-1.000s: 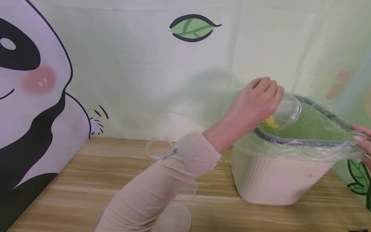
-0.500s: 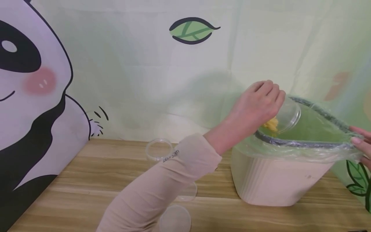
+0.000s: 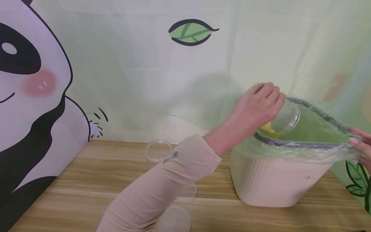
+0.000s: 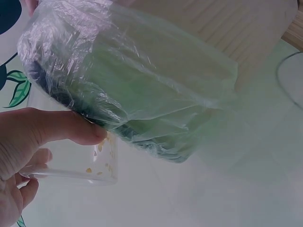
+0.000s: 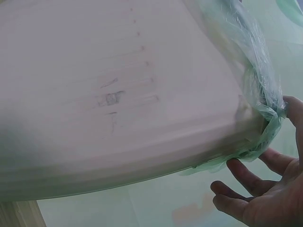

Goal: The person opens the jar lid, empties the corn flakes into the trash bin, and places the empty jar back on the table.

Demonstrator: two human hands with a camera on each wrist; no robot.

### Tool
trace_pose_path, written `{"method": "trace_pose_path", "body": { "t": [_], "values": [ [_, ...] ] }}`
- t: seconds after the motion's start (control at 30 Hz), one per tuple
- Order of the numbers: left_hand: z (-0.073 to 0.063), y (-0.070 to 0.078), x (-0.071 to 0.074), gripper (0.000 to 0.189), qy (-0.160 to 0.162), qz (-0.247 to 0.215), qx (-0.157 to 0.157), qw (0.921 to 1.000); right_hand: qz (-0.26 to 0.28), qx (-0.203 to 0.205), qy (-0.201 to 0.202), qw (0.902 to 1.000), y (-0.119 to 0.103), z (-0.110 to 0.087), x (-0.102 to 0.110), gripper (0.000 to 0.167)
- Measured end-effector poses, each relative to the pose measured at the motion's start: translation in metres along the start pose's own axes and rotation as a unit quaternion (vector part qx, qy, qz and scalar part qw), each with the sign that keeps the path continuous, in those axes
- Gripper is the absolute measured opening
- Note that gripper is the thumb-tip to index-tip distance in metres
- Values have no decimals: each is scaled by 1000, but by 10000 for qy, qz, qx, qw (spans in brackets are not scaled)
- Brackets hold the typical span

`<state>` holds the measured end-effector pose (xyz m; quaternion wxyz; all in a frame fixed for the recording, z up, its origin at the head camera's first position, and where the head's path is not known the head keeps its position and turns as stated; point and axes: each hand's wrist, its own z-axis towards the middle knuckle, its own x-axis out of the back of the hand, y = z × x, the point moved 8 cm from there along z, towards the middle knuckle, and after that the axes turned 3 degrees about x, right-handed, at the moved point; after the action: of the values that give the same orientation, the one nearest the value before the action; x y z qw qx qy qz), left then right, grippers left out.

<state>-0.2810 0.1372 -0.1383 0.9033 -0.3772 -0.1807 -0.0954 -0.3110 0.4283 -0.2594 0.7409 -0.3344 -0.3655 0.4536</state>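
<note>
My left hand (image 3: 259,104) grips a clear plastic cup (image 3: 288,119), tipped on its side over the near-left rim of a cream trash bin (image 3: 278,180). Soft yellow material (image 3: 267,128) lies in the cup beside the fingers. In the left wrist view, small yellow bits (image 4: 108,156) cling to the cup wall. A thin green plastic bag (image 3: 313,153) lines the bin and folds over its dark rim. At the right corner, my right hand (image 3: 363,145) holds the bagged rim between thumb and fingers; in the right wrist view, the fingertips (image 5: 234,165) touch the bin's outside edge.
Another clear cup (image 3: 158,151) stands on the wooden table (image 3: 116,180), partly behind my left sleeve. Two clear round lids (image 3: 175,220) lie nearer, one partly covered by the sleeve. A panda-and-leaf backdrop (image 3: 145,80) rises behind the table.
The yellow material has shifted slightly inside the tipped cup. Both hands keep their places at the bin, and the whole head view has drifted slightly.
</note>
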Motion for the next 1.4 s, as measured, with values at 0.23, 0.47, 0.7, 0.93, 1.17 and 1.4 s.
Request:
{"method": "trace_pose_path", "body": {
  "t": [0.23, 0.47, 0.7, 0.93, 1.17, 1.4],
  "values": [
    [1, 3, -1, 30, -117, -3, -107, 9999, 309, 4, 8, 9995, -2, -2, -1, 44],
    [1, 5, 2, 36, 86, 3, -82, 9999, 174, 86, 44, 9998, -3, -3, 0, 45],
    [2, 6, 1, 39, 91, -79, -126, 9998, 202, 2, 131, 9997, 1, -3, 2, 45],
    [3, 4, -3, 39, -175, -99, -197, 9996, 565, -30, 99, 9983, -1, -3, -2, 44],
    [4, 2, -2, 44, 275, -276, -201, 9990, 696, 29, 94, 9975, -5, -6, -6, 42],
    [3, -6, -6, 41, 375, -361, -141, 9985, 700, -51, 154, 9974, -11, -9, -10, 40]
  ]
}}
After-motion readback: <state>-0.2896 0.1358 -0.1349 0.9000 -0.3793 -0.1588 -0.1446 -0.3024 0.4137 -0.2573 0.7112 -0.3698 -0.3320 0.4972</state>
